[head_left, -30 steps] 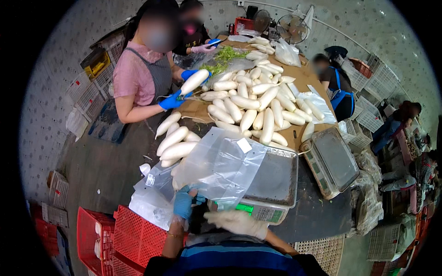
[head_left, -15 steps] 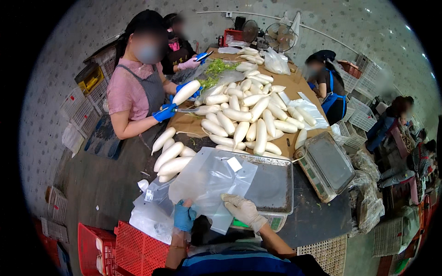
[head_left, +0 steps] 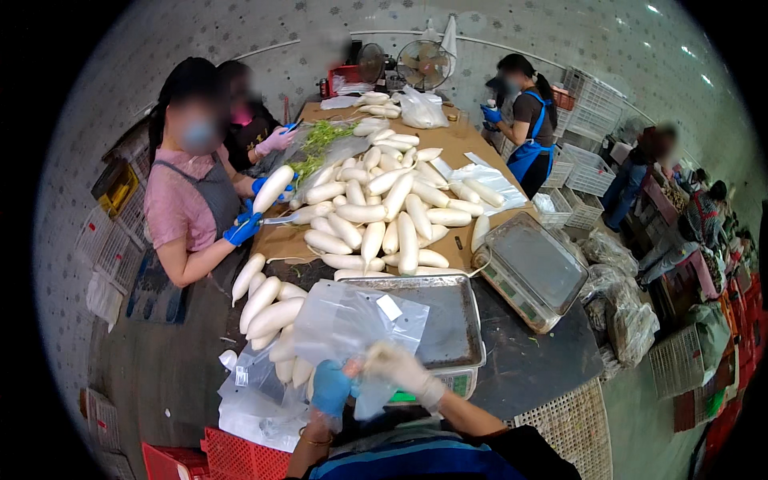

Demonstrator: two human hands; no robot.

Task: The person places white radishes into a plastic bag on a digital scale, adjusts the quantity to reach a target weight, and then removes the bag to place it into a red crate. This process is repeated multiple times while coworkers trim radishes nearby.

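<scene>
My left hand [head_left: 330, 389], in a blue glove with bare fingertips showing, is closed on the lower edge of a clear plastic bag [head_left: 336, 316]. Close beside it, my right hand [head_left: 400, 373], in a whitish glove, also grips the bag's lower edge and is slightly blurred. The flat bag, with a white label on it, spreads away from me over the left part of a metal scale tray [head_left: 448, 324]. White radishes [head_left: 276, 318] lie to its left, some partly covered by it. More plastic bags [head_left: 260, 400] lie left of my left hand.
A large heap of radishes [head_left: 408, 240] covers the table's middle. A second scale [head_left: 534, 268] stands to the right. At the left, a co-worker in blue gloves holds a radish [head_left: 274, 189] and a knife [head_left: 280, 220]. Red crates [head_left: 244, 452] stand below the table's near edge.
My hands have come together at the bag's lower edge, the right one moving left. The whole view has shifted. The co-worker at the far right now stands more upright with hands raised.
</scene>
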